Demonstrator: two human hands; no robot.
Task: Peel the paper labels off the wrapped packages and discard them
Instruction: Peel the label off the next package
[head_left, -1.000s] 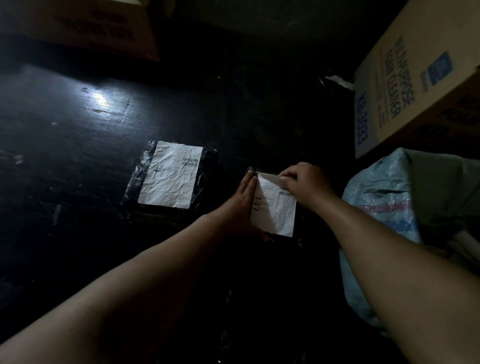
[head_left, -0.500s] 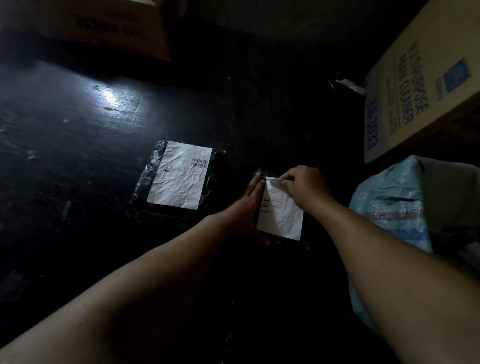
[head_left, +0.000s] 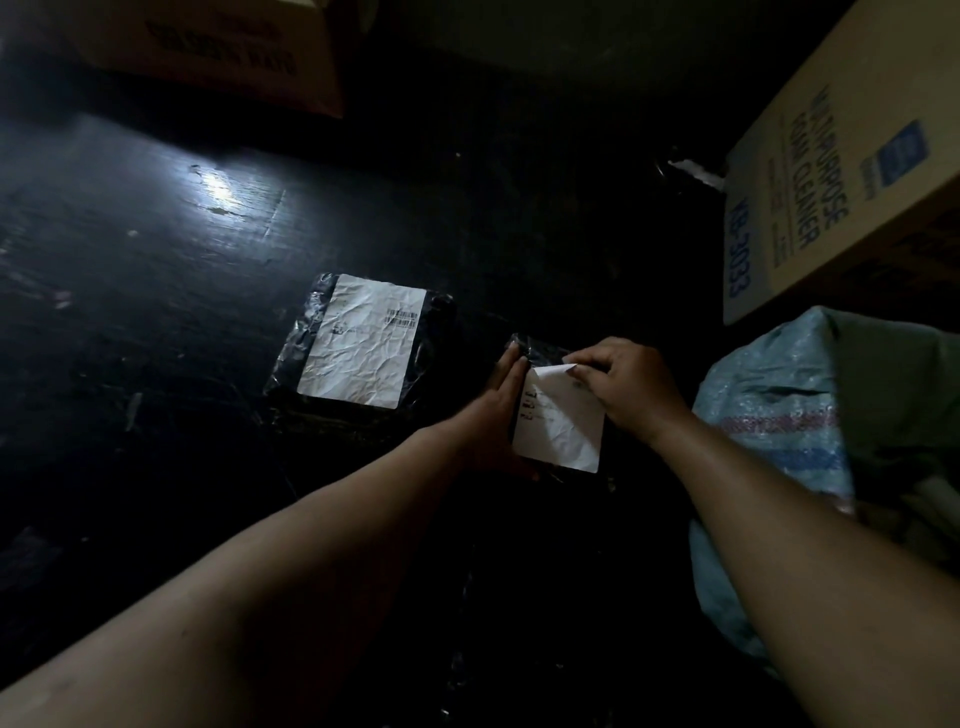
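Observation:
Two black plastic-wrapped packages lie on a dark floor. The small package (head_left: 540, 349) in the middle carries a white paper label (head_left: 558, 426) whose top edge is lifted and folded back. My right hand (head_left: 628, 382) pinches that lifted top corner. My left hand (head_left: 493, 415) lies flat with straight fingers against the small package's left side, holding it down. To the left lies the larger package (head_left: 306, 343) with a crumpled white label (head_left: 363, 345) still stuck flat on it.
A woven blue-white sack (head_left: 779, 415) stands open at the right. Above it leans a cardboard box (head_left: 831, 171) printed with blue text. Another cardboard box (head_left: 218, 47) sits at the top left. A white scrap (head_left: 693, 174) lies near the right box.
My right hand has lifted the small label's top edge away from the package and folded it back toward me. My left hand has stayed pressed on the package.

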